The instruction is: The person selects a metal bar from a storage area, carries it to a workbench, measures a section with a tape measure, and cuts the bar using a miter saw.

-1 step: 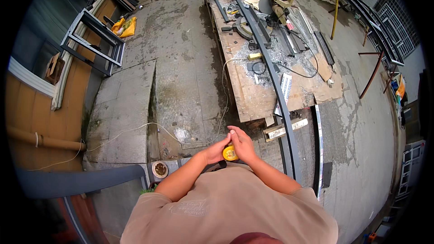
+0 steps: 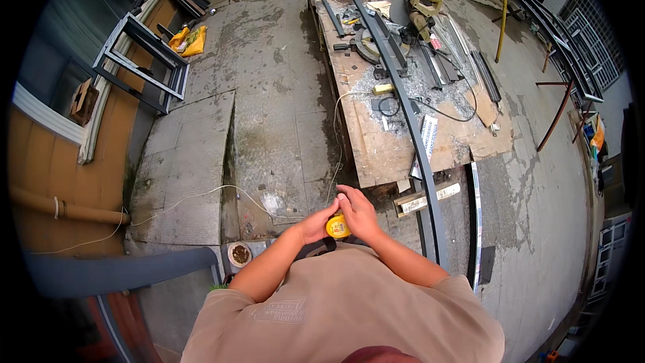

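Close to my body, my left hand [image 2: 314, 226] and my right hand [image 2: 358, 216] are brought together with their fingertips meeting. A round yellow tape measure [image 2: 337, 226] is held between them, its face turned up toward me. Fingers of both hands close around its sides, and the inner fingers are partly hidden. No pulled-out blade can be made out. Right of my hands, a long dark grey metal profile [image 2: 408, 111] lies across the workbench and reaches past its near edge, close to my right forearm.
A wooden workbench [image 2: 376, 161] carries a miter saw [image 2: 413, 13], metal offcuts and shavings. A pale cable [image 2: 201, 195] crosses the floor on the left. Grey frames [image 2: 144, 60] lean by the left wall. More long frames rest on stands [image 2: 555, 114] at right.
My hands and the tape measure have shifted very slightly left, while the surroundings sit a little further right in view. The grip looks the same.
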`<state>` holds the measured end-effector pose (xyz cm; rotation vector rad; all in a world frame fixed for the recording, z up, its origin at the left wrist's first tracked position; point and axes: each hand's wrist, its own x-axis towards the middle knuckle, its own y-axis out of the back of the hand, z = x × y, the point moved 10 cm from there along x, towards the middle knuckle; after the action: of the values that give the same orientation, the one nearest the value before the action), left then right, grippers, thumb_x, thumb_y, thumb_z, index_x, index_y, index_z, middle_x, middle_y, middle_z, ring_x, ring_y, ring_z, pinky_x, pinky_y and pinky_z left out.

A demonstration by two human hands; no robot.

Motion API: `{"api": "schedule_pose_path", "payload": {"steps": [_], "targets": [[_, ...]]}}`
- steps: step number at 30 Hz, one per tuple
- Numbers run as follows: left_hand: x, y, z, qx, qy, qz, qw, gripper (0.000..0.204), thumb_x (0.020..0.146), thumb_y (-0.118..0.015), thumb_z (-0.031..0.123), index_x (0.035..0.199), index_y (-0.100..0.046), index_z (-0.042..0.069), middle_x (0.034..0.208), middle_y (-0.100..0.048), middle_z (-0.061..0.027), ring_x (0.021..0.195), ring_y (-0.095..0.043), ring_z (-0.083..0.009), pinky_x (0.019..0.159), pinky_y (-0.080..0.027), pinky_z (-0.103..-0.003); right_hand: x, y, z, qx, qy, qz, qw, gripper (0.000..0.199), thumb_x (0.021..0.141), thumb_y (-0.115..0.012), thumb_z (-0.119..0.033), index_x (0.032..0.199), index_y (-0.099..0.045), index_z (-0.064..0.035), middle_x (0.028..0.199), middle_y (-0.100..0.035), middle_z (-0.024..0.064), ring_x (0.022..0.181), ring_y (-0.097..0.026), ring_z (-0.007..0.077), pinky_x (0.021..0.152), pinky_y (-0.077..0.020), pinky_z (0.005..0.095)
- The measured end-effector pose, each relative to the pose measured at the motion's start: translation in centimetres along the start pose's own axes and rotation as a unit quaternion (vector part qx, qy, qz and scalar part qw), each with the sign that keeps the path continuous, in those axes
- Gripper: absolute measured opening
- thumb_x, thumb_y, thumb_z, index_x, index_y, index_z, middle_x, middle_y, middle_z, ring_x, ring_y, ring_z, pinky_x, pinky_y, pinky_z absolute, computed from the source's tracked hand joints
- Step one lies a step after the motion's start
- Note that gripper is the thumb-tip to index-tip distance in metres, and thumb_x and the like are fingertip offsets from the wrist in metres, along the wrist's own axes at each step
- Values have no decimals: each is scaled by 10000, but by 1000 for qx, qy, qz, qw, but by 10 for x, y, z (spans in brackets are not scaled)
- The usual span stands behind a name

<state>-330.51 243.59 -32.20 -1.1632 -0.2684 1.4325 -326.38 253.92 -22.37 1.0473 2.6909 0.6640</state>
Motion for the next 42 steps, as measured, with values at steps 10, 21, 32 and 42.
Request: {"api": "schedule_pose_path", "payload": {"steps": [10,21,32,42], "targets": [[-47,175,199,-233,-205,136,941,653,1173,-392,590,1590,-516,103,1371,-685,-134,1346,-638,-331,1138,-532,-569,228,-102,-89,-64,182,-193,962,399,938,-720,-41,1335,-727,-78,1119,-777,152,1100,-695,374,984,-558,469],[22,270,487,-130,-166,47,976,586,1208,-334,515,1664,-375,148,1636,-505,-115,1512,-510,-305,1251,-437,-499,475,-204,-132,-129,113,-170,970,865,907,-871,-389,1579,-497,5,1440,-634,253,1331,-594,461,1150,-485,515],[87,339,688,-47,-131,36,990,612,1212,-358,480,1741,-282,181,1707,-424,-74,1545,-463,-263,1263,-410,-484,702,-224,-123,-38,72,-167,983,819,976,-789,-407,1629,-469,-31,1430,-658,246,1343,-605,439,1135,-499,504],[176,369,878,-41,-132,18,990,632,1193,-435,471,1707,-351,113,1476,-643,-156,1340,-640,-298,1201,-489,-498,931,-188,-85,381,-87,-121,912,561,1150,-458,-410,1618,-503,-105,1358,-695,135,1212,-694,261,1028,-549,372]]}}
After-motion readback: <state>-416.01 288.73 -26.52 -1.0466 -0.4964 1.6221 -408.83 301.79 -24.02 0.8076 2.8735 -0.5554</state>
